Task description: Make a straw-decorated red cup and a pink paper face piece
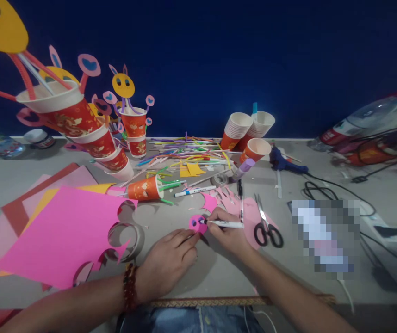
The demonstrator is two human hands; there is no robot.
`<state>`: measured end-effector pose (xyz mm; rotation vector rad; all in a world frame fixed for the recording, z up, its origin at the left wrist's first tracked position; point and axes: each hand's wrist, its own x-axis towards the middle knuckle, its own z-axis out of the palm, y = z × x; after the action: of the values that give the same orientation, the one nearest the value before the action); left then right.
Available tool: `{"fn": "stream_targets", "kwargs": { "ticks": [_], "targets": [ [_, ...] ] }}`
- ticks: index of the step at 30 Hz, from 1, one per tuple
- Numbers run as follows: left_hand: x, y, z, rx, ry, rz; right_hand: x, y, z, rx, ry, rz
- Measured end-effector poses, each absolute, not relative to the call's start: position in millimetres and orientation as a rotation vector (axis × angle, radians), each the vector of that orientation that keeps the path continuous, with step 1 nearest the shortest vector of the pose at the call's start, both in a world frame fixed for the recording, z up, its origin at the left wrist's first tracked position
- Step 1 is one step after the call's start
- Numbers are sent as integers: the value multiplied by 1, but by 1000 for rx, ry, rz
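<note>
A small bright pink paper circle (194, 228) lies on the table in front of me, with two dark blue spots drawn on it. My left hand (170, 261) rests flat beside it, fingers stretched out, the fingertips pressing on its lower edge. In my right hand (226, 233) is a white marker (231, 224), pinched between thumb and fingers. Its dark tip meets the right-hand spot on the circle. Pale pink paper scraps (252, 217) lie right of my right hand, partly under black-handled scissors (266, 226). A capped pen (241, 199) lies there too.
Coloured paper sheets (63, 231) and a tape roll (131, 240) lie left. Decorated cups (134, 122) stand behind; another cup (146, 188) lies sideways near pipe cleaners (184, 150). Stacked cups (236, 129), a corded blue glue gun (285, 163) and a blurred-out object (323, 238) are right.
</note>
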<state>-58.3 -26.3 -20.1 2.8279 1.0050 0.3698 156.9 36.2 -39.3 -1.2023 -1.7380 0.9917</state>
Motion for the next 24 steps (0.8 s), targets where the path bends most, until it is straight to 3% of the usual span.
{"fn": "stream_targets", "kwargs": {
  "ticks": [24],
  "targets": [
    [-58, -27, -22, 2826, 1000, 395, 158, 36, -39, -1199, -1677, 1017]
  ]
}}
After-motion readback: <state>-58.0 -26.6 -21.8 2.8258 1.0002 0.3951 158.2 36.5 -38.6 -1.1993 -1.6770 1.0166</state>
